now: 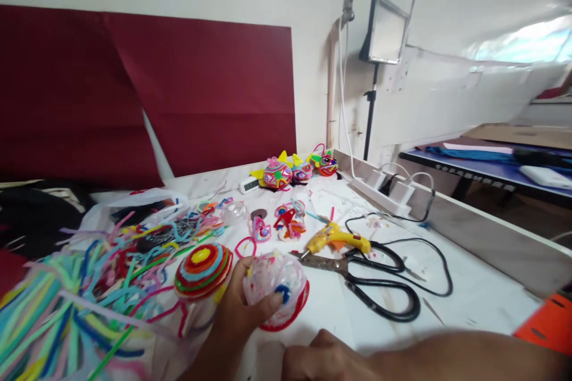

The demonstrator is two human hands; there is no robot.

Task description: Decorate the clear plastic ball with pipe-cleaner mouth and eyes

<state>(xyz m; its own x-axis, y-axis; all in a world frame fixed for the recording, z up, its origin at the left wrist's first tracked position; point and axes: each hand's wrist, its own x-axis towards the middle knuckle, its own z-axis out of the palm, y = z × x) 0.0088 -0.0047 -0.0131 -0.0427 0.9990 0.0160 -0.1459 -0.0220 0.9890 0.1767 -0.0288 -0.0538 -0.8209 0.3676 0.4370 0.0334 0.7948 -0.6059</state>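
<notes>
My left hand (243, 303) is closed round a clear plastic ball (263, 280), its thumb pressed near a blue coiled disc. Red pipe cleaner rims the ball's lower right side. Low in the view, my right hand (324, 357) is curled in a fist just below the ball, and whatever its fingers may hold is hidden. Left of the ball lies a dome wound in striped pipe cleaner (204, 272). A yellow glue gun (337, 239) rests beyond the ball, across the blades of black-handled scissors (379, 292).
Loose pipe cleaners (58, 315) pile up on the left. Finished-looking colourful fish figures (277, 172) stand at the back by a small white timer (249, 184). A power strip (379, 193) with cords runs along the right ledge, and an orange piece (547, 327) sits at the right edge.
</notes>
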